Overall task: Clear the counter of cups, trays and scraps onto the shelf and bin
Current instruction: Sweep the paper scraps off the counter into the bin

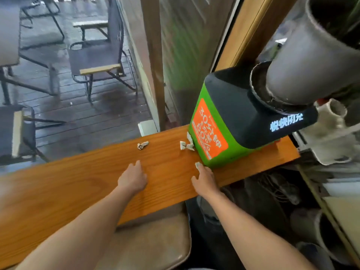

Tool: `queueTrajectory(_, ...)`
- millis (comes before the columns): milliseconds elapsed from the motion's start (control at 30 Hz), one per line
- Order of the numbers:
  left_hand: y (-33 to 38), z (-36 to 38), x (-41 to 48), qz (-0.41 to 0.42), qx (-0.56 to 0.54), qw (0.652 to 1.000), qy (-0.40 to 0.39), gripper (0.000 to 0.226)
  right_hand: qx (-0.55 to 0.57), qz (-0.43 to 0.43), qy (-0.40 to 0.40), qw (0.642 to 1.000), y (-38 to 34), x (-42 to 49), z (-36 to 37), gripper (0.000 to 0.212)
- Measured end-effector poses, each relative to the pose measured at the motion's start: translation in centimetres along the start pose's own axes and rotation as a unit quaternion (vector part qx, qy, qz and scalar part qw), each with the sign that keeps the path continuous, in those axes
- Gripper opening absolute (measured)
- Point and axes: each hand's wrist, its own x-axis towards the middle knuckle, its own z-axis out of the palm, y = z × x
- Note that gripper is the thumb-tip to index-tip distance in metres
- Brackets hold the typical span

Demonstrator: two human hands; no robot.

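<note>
Three crumpled paper scraps lie on the wooden counter (pixel 81 178). One small scrap (pixel 142 145) sits near the far edge. A larger white scrap (pixel 187 144) rests against the green box. A third scrap (pixel 198 165) lies at the box's near corner, and the fingertips of my right hand (pixel 204 179) touch it; whether they pinch it is unclear. My left hand (pixel 133 177) hovers flat over the counter with fingers slightly apart and holds nothing, a short way in front of the small scrap.
A green and black box with an orange label (pixel 224 121) stands on the counter's right end. A large grey pot (pixel 311 55) looms above it. A stool seat (pixel 155 240) sits below the counter. Chairs stand outside beyond the window.
</note>
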Motion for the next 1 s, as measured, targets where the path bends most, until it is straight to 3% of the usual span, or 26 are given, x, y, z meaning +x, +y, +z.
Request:
queueTrajectory(233,-0.8,-3.3,6.1,0.073,-0.015,0.992,0.098,0.058,0.010,0.069,0.074,0.995,-3.0,2.7,4.7,0.071)
queueTrajectory(433,-1.4,-3.0,9.3,0.157,0.042,0.985,0.052,0.052,-0.131,0.052,0.088,0.986,-3.0,4.1,7.0,0.064)
queueTrajectory(567,-1.6,-1.5,9.7,0.193,0.070,0.978,0.047,0.034,-0.173,0.046,0.132,0.975,-3.1,4.2,7.8,0.055)
queueTrajectory(667,-1.5,-0.4,9.3,0.208,0.049,0.975,0.058,0.020,-0.139,0.005,0.146,0.979,-3.0,3.8,8.4,0.046)
queueTrajectory(867,-0.8,0.5,7.6,0.251,0.058,0.966,-0.004,0.013,-0.072,-0.040,0.099,0.992,-2.9,3.0,8.5,0.029)
queueTrajectory(1000,-0.5,0.8,6.5,0.262,0.069,0.962,-0.030,0.014,-0.038,-0.013,0.093,0.995,-2.9,2.3,8.3,0.010)
